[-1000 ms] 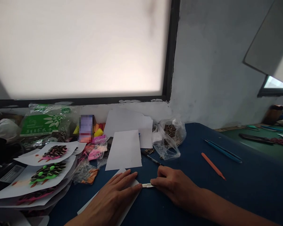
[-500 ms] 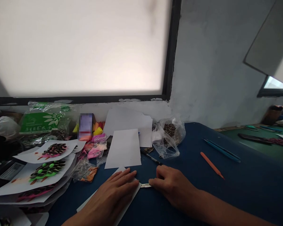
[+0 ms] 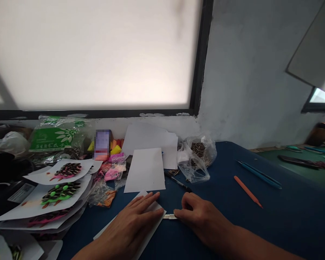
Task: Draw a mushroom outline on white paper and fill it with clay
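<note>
A: What has just changed at your desk?

B: Little. Over the last second your view has swung slightly left, and the corner of the paper now peeks out past your left hand, where a fingertip covered it before.

A: And how does that hand stand?

B: It lies flat, palm down on the paper, fingers stretched out and grasping nothing.

A: Your right hand?

B: Curled, with its tips at the right end of the white strip. I cannot tell whether you pinch the strip or just press on it.

A: Where is the strip, exactly?

B: On the desk between your hands, its left end meeting the paper's corner. I cannot tell whether it runs underneath.

A: So what does the change mean for the work?

B: I judge it a small adjustment within a steady hold, not a new step. The pen lies just beyond your right hand, and the card beyond your left.
</note>
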A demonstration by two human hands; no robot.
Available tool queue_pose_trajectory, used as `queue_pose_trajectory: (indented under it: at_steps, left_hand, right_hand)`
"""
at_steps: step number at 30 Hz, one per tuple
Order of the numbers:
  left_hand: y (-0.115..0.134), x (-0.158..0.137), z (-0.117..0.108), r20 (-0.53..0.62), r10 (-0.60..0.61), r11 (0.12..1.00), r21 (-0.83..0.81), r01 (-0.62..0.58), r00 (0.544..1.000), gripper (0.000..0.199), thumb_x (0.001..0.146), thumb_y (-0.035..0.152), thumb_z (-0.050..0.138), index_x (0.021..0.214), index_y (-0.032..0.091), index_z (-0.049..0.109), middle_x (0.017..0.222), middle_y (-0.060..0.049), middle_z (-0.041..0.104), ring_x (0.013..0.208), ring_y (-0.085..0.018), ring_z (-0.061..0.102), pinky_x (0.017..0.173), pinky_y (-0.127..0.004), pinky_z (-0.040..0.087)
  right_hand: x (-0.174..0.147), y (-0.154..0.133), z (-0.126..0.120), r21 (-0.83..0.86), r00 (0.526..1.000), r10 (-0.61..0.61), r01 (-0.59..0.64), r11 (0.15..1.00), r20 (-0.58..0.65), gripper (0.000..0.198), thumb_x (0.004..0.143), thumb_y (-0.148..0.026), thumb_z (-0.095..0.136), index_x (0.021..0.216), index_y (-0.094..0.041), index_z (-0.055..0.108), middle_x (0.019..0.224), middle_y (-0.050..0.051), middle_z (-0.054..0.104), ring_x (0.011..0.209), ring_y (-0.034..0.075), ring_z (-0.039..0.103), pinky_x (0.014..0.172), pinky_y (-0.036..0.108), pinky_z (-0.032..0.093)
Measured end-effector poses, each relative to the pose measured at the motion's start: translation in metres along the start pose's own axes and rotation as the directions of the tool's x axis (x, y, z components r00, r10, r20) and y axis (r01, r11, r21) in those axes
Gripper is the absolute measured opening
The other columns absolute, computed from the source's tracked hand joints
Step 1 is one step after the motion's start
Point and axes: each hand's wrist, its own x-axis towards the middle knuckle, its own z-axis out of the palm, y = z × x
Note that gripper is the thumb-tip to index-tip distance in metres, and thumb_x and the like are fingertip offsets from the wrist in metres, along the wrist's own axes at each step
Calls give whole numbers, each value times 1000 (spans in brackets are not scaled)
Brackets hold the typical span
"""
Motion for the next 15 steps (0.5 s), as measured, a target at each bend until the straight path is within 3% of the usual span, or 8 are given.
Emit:
queue_pose_trajectory:
  at_steps: [7,15]
  left_hand:
    - [-1,-3,2,-36,2,1000,-9,-2,999,40,106,25,43,143,41,50,154,-1,41,139,-30,41,108,-51,41]
    - [-2,-4,3,11,4,999,35,-4,1000,38,108,30,35,140,37,54,154,-5,42,140,-30,39,109,-53,41]
  right_hand:
    - [1,-6,0,10,999,6,-6,1000,32,26,100,-13,42,88,-19,65,81,1,46,67,13,45,55,23,29]
    - [3,-11,1,-1,999,6,-6,1000,47,24,99,-11,44,90,-19,65,83,2,48,68,14,45,56,23,30]
